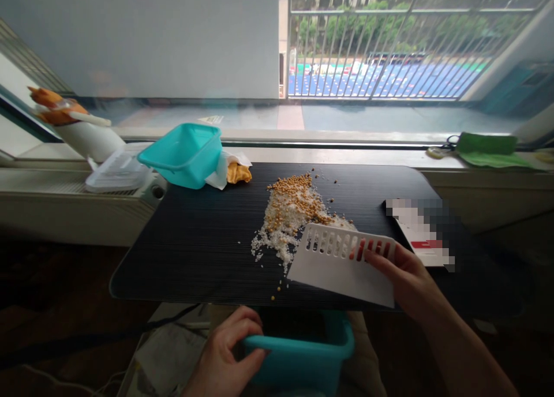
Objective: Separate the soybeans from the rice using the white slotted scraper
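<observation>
A heap of white grains point(277, 241) mixed with yellow beans point(292, 186) lies on the middle of the dark worktop point(194, 241), the beans thickest at its far end, with strays around it and a few trailing toward the near edge. The right hand point(404, 276) pinches a white slotted scraper point(337, 278) by its right end; the scraper lies across the near right side of the heap and hides part of it. The left hand point(236, 351) grips the rim of a lower teal bin point(298, 368), which sits just below the worktop's near edge, its inside too dark to read. To the right, near the right hand, lies a flat, partly pixelated item point(422, 241) that takes up that side. At the far left corner stands an upper teal bin point(186, 154), with crumpled white tissue point(220, 172) and a wadded yellow cloth-like piece point(239, 172) just beside it. Beyond the left edge, a clear plastic lid point(119, 172) rests on a radiator point(78, 198), near a white container point(93, 140) with an orange top. On the sill point(346, 156) at right lies a green cloth point(487, 149) beside a roll of tape point(436, 152).
</observation>
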The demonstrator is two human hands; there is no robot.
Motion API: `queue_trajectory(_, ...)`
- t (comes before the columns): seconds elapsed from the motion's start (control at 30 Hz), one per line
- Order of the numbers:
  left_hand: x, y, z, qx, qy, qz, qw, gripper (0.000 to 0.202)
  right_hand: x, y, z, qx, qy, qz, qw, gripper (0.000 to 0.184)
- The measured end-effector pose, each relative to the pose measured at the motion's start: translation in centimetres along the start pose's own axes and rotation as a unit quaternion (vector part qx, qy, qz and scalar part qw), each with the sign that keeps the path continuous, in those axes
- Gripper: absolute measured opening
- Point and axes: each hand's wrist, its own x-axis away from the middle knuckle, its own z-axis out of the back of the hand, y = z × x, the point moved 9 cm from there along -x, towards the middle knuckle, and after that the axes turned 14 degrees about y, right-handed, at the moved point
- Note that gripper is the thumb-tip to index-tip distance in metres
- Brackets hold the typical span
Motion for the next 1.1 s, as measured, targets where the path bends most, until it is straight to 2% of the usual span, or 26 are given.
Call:
queue_trajectory(0.17, 0.2, -0.5, 0.8, -0.021, 0.009, 0.0, 1.0, 0.014, 0.9, 0.1, -1.9, 0.018, -0.029, 0.023, 0.999, 0.03)
queue_trajectory(0.3, 0.6, -1.0, 2.0, -0.037, 0.022, -0.001, 0.999, 0.012, 1.9, 1.0, -4.2, 0.048, -0.101, 0.025, 0.993, 0.028)
queue_trajectory(0.37, 0.7, -1.2, 2.4, -0.041, 0.027, -0.002, 0.999, 0.011, 2.4, 1.2, -4.8, 0.052, -0.117, 0.031, 0.991, 0.026)
queue_trajectory(0.53, 0.6, -1.3, 2.6, -0.042, 0.034, -0.005, 0.999, 0.01, 2.3, 0.7, -4.4, 0.051, -0.09, 0.05, 0.993, 0.027)
queue_trajectory(0.6, 0.5, -1.3, 2.3, -0.036, 0.028, -0.005, 0.999, 0.011, 1.2, 0.4, -3.2, 0.029, -0.047, 0.042, 0.998, 0.028)
queue_trajectory(0.7, 0.4, -1.1, 1.8, -0.025, 0.016, -0.007, 1.0, 0.013, -1.2, -0.4, -0.9, -0.019, 0.05, 0.052, 0.997, 0.028)
queue_trajectory(0.77, 0.2, -0.9, 1.7, -0.018, 0.016, -0.006, 1.0, 0.014, -2.4, -1.0, -0.5, -0.03, 0.073, 0.065, 0.995, 0.025)
queue_trajectory(1.0, 0.3, -1.1, 1.5, -0.004, 0.022, -0.003, 1.0, 0.015, -3.4, -1.0, -2.2, -0.051, 0.051, 0.055, 0.996, 0.025)
queue_trajectory(1.1, 0.3, -1.2, 1.7, 0.001, 0.028, -0.009, 1.0, 0.015, -3.3, -1.0, -2.2, -0.043, 0.048, 0.052, 0.997, 0.025)
